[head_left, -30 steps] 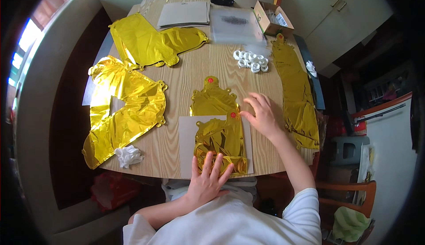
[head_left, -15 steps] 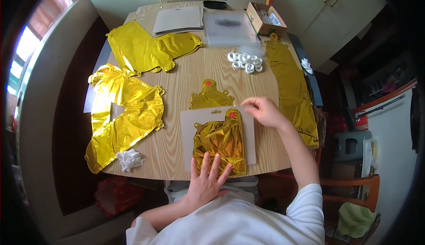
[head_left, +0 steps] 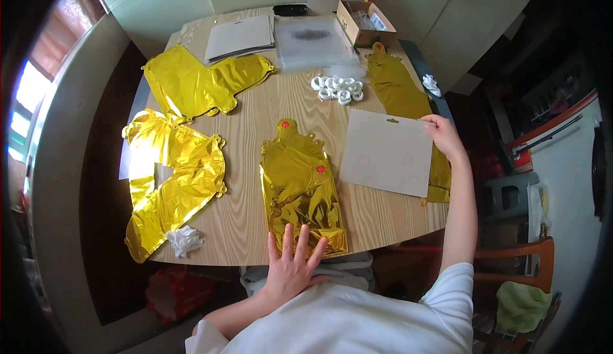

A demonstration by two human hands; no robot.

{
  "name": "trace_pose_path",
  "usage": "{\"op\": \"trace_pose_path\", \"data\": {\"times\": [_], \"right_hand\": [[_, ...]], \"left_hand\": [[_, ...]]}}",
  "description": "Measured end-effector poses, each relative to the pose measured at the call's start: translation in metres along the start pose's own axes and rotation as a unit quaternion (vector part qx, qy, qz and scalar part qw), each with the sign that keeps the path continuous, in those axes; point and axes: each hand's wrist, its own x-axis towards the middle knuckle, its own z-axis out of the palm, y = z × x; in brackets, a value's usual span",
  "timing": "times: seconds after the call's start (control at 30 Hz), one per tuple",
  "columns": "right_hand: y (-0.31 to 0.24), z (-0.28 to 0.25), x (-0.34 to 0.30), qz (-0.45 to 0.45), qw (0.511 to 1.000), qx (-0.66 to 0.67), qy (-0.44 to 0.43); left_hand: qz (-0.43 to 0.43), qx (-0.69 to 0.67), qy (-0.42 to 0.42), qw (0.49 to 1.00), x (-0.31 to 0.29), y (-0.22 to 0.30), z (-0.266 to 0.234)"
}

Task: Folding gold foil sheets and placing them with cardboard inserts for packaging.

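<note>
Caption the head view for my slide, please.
Left hand spread on the central gold foil, right hand holding a pale card by its upper right corner.

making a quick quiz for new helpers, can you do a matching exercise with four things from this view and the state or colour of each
Things
1. left hand
2. box
3. right hand
4. small rings

States
A. pinching the grey card near an upper corner
B. white, in a cluster
C. fingers spread on the gold foil
D. brown, open-topped

Pairs: 1-C, 2-D, 3-A, 4-B
</note>
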Motion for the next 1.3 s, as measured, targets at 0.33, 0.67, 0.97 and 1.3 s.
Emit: {"op": "trace_pose_path", "data": {"times": [0.33, 0.67, 0.97, 1.3], "right_hand": [[-0.088, 0.114, -0.085, -0.082, 0.991, -0.019, -0.099], [-0.089, 0.173, -0.088, -0.096, 0.956, 0.155, -0.229], [-0.103, 0.160, -0.070, -0.061, 0.873, 0.271, -0.401], [-0.098, 0.168, -0.061, -0.376, 0.902, -0.085, -0.193]], "left_hand": [[-0.004, -0.001, -0.002, 1.000, 0.000, 0.000, -0.002], [-0.004, -0.016, -0.003, 1.000, -0.002, 0.000, 0.002], [0.000, -0.003, 0.001, 1.000, -0.006, 0.001, 0.009], [-0.002, -0.024, -0.014, 1.000, -0.003, 0.000, 0.001]]}}
